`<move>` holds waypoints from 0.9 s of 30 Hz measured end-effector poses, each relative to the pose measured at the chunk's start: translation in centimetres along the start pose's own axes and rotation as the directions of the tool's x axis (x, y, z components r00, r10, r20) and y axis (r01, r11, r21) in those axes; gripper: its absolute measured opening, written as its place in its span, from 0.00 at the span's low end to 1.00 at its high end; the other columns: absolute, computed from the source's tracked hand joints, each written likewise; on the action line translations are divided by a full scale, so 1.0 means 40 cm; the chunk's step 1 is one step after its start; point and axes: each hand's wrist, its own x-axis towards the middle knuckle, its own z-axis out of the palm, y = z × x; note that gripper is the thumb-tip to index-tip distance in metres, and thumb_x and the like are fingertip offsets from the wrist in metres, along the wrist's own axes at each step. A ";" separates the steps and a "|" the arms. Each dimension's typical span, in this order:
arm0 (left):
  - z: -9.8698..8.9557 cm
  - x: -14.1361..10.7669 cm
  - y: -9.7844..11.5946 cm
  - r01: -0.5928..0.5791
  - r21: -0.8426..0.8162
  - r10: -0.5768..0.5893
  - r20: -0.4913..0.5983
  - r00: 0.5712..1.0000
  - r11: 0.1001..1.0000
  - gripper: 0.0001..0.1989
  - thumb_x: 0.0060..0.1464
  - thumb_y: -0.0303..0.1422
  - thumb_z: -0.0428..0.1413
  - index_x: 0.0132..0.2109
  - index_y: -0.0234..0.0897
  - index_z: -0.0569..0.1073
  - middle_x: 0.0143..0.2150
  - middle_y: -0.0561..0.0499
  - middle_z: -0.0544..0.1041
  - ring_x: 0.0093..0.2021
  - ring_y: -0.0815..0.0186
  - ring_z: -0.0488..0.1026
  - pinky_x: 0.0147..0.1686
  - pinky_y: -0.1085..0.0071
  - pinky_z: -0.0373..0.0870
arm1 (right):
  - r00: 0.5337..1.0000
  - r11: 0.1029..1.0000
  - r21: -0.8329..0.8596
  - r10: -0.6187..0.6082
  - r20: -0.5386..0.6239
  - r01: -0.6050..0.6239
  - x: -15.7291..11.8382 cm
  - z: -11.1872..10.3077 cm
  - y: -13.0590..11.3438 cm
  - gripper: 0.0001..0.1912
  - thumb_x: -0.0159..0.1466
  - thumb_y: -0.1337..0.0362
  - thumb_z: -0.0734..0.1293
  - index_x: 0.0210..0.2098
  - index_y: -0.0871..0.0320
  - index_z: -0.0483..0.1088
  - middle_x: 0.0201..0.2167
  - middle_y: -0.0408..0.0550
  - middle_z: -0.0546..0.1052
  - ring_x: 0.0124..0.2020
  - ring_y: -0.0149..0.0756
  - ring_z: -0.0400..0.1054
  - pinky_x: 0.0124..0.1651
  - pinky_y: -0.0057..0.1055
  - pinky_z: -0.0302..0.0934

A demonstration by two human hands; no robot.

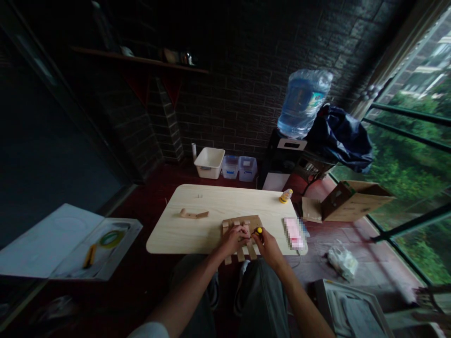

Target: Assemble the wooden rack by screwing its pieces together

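Note:
My left hand (233,238) rests over a cardboard piece (259,220) with several strips (240,255) hanging past the table's near edge. Its fingers are pinched together near the middle strips; what lies between them is too small to make out. Close by on the right, my right hand (268,245) is closed on a small tool with a round yellow end (260,230). The tool's other end is hard to see and points toward my left fingers. Farther left on the table lies a bent cardboard strip (193,215), apart from both hands.
The pale wooden table (169,234) holds a yellow-based bottle (285,195), a blurred pink-white phone-like item (294,233) with a cable, and tiny metal bits (199,196). Behind are a white bin (210,163) and a water dispenser (282,159). A cardboard box (347,202) stands right; an open case (105,253) left.

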 end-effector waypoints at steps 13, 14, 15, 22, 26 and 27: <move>-0.004 -0.003 0.018 0.011 0.013 -0.011 0.004 1.000 1.000 0.08 0.58 0.38 0.63 0.43 0.44 0.85 0.50 0.48 0.80 0.51 0.60 0.75 0.52 0.64 0.72 | 0.988 0.996 -0.079 -0.020 0.155 0.033 0.002 -0.033 -0.027 0.09 0.71 0.59 0.60 0.45 0.55 0.68 0.37 0.50 0.80 0.38 0.40 0.75 0.40 0.31 0.63; -0.005 -0.003 0.020 0.017 0.012 -0.017 0.002 1.000 1.000 0.08 0.58 0.38 0.63 0.43 0.44 0.85 0.50 0.48 0.80 0.50 0.60 0.75 0.52 0.64 0.72 | 0.986 0.996 -0.084 -0.016 0.166 0.030 0.003 -0.037 -0.034 0.09 0.71 0.59 0.60 0.46 0.55 0.68 0.38 0.51 0.80 0.38 0.40 0.75 0.41 0.31 0.64; -0.007 -0.003 0.022 0.021 0.010 -0.021 0.001 1.000 1.000 0.08 0.58 0.38 0.63 0.43 0.44 0.85 0.50 0.48 0.80 0.50 0.60 0.75 0.52 0.64 0.72 | 0.984 0.996 -0.088 -0.012 0.177 0.028 0.005 -0.040 -0.039 0.09 0.72 0.59 0.60 0.46 0.56 0.68 0.39 0.51 0.80 0.39 0.40 0.75 0.41 0.31 0.64; -0.010 -0.001 0.020 -0.001 0.008 0.001 0.012 1.000 1.000 0.08 0.57 0.37 0.64 0.43 0.43 0.84 0.50 0.48 0.80 0.52 0.60 0.75 0.54 0.64 0.71 | 0.967 0.983 -0.177 0.001 0.254 0.046 0.033 -0.064 -0.065 0.07 0.70 0.60 0.63 0.44 0.56 0.70 0.38 0.51 0.82 0.38 0.39 0.77 0.39 0.29 0.62; -0.008 -0.001 0.020 -0.011 0.025 0.011 0.012 1.000 1.000 0.10 0.58 0.38 0.63 0.45 0.44 0.84 0.50 0.48 0.80 0.52 0.60 0.75 0.55 0.62 0.71 | 0.951 0.959 -0.282 0.067 0.301 0.022 0.055 -0.076 -0.073 0.09 0.69 0.61 0.64 0.45 0.57 0.71 0.35 0.50 0.82 0.35 0.39 0.77 0.35 0.28 0.60; -0.007 -0.001 0.022 -0.007 0.027 0.006 0.010 1.000 1.000 0.10 0.57 0.38 0.63 0.45 0.44 0.84 0.50 0.47 0.80 0.52 0.60 0.76 0.55 0.62 0.71 | 0.947 0.953 -0.302 0.068 0.313 0.031 0.060 -0.079 -0.076 0.09 0.69 0.61 0.64 0.46 0.57 0.71 0.34 0.50 0.82 0.35 0.39 0.77 0.35 0.28 0.60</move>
